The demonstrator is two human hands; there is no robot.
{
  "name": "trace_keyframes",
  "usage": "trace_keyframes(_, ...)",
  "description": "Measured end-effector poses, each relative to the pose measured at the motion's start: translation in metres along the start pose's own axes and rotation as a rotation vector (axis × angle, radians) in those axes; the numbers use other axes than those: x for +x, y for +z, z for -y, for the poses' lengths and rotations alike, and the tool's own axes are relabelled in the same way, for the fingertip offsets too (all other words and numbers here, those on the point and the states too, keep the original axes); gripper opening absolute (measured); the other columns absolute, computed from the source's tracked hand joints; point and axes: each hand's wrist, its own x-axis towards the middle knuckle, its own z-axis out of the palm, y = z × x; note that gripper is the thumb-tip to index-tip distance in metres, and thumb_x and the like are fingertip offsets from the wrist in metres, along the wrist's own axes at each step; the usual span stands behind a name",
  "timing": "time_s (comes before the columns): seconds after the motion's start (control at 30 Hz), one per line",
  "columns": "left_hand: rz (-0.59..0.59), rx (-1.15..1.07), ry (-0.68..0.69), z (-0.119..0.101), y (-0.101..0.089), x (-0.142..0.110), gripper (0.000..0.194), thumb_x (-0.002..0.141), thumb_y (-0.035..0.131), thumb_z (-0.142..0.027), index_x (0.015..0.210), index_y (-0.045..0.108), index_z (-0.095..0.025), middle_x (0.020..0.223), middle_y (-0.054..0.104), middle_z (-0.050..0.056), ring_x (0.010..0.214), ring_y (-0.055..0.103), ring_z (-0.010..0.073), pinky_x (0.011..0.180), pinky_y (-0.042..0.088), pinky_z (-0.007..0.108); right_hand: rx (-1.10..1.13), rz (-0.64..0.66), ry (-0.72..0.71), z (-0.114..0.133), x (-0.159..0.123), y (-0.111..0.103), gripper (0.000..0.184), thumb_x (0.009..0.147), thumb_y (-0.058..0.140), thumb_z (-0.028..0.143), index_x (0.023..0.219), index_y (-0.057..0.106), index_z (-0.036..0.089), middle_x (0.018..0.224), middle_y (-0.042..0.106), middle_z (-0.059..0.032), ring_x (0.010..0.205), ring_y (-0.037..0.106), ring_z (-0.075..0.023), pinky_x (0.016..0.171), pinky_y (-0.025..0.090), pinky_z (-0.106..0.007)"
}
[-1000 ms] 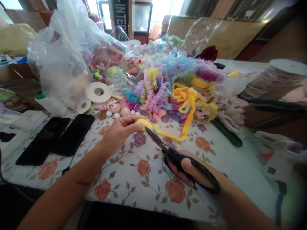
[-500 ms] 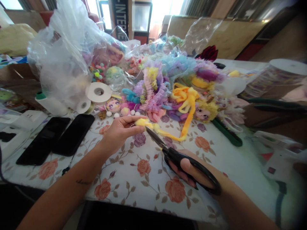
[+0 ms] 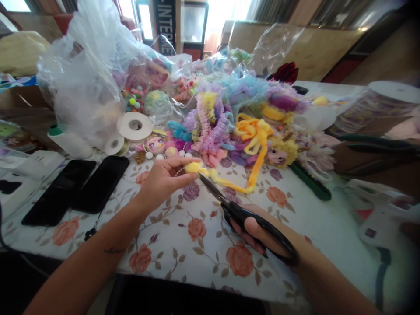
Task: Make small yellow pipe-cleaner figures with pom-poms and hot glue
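Observation:
Between the thumb and fingers of my left hand (image 3: 166, 180) is the end of a fuzzy yellow ribbon (image 3: 252, 177). A thin beaded chain (image 3: 179, 171) shows by those fingers. From there the ribbon runs right across the cloth and up to a looped yellow bundle. My right hand (image 3: 254, 232) is wrapped round the handles of black scissors (image 3: 213, 188). The blades look closed or nearly so, with their tips just below the pinched yellow end. Whether the tips touch it I cannot tell.
A heap of pastel tulle and trims (image 3: 229, 87) spans the back, beside a plastic bag (image 3: 88, 65). Two phones (image 3: 100, 183) lie at left, near a white ribbon roll (image 3: 126, 127). A glue gun (image 3: 377, 210) stands at right. Flowered cloth (image 3: 170, 262) covers the table.
Very little differs. The scissor handles in my right hand have shifted slightly to the left, and my left hand keeps its pinch on the ribbon.

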Motion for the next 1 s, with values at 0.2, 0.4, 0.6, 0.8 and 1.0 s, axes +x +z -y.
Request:
trace_keyframes(0.2,0.004,0.097,0.07,-0.004,0.0,-0.001,0.035,0.072,0.08,-0.03,0.107,0.076,-0.023,0.1,0.074,0.005,0.081,0.064,0.0156,0.068,0.05,0.024,-0.009,-0.042,0.043,0.006,0.002,0.001,0.072,0.062,0.05,0.09,0.069,0.045,0.019,0.05,0.041,0.0067,0.038,0.033,-0.0045,0.038,0.026,-0.019)
trace_keyframes(0.4,0.033,0.0,0.026,0.0,-0.002,0.0,0.035,0.069,0.082,-0.027,0.104,0.077,-0.025,0.097,0.074,0.003,0.079,0.063,0.0145,0.066,0.05,0.023,0.036,-0.005,0.08,0.006,0.004,0.001,0.071,0.056,0.055,0.091,0.063,0.042,0.021,0.042,0.035,0.0082,0.034,0.03,-0.0052,0.033,0.021,-0.02)
trace_keyframes(0.6,-0.001,-0.243,-0.092,0.002,-0.001,0.005,0.033,0.066,0.083,-0.021,0.099,0.078,-0.024,0.09,0.075,0.001,0.083,0.065,0.0136,0.076,0.051,0.024,-0.081,-0.047,-0.072,0.004,0.005,-0.009,0.071,0.06,0.051,0.091,0.064,0.045,0.021,0.056,0.04,0.0038,0.046,0.035,-0.0091,0.041,0.025,-0.024)
trace_keyframes(0.8,-0.1,-0.478,-0.07,0.003,0.001,0.012,0.014,0.069,0.078,-0.016,0.082,0.078,-0.02,0.087,0.075,0.001,0.085,0.067,0.0143,0.087,0.052,0.027,-0.661,-0.256,-0.097,-0.009,0.002,-0.02,0.017,0.072,0.072,0.032,0.069,0.061,0.02,0.063,0.057,0.0022,0.058,0.051,-0.0141,0.053,0.036,-0.025)
trace_keyframes(1.0,-0.081,-0.51,-0.133,0.004,0.008,0.01,0.01,0.07,0.077,-0.018,0.08,0.077,-0.018,0.086,0.075,0.001,0.084,0.068,0.0153,0.086,0.053,0.03,-0.764,-0.296,-0.314,-0.009,0.009,-0.032,0.026,0.075,0.075,0.023,0.101,0.074,0.023,0.102,0.072,-0.0075,0.094,0.066,-0.0253,0.084,0.049,-0.036)
